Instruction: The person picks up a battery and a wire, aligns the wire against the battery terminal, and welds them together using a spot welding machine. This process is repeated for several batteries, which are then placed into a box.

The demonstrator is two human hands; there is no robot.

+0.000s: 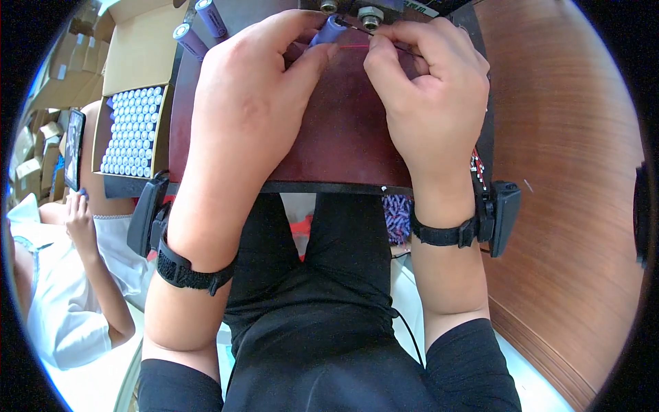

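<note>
at twelve o'clock, the left hand pinches a purple cell over the red board. right hand, at one o'clock, is closed on a thin wire touching the cell's tip.

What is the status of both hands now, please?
Left hand pinching purple cell. Right hand pinching thin wire at its tip. Nothing blocking.

The scene is evenly and brightly lit by soft daylight, strongest at the left, where pale clothing is nearly washed out. Only soft shadows are cast under the hands. A mild sheen is seen on the wooden table. Straight edges are bent toward the black circular rim, and the periphery is slightly softened.
</note>
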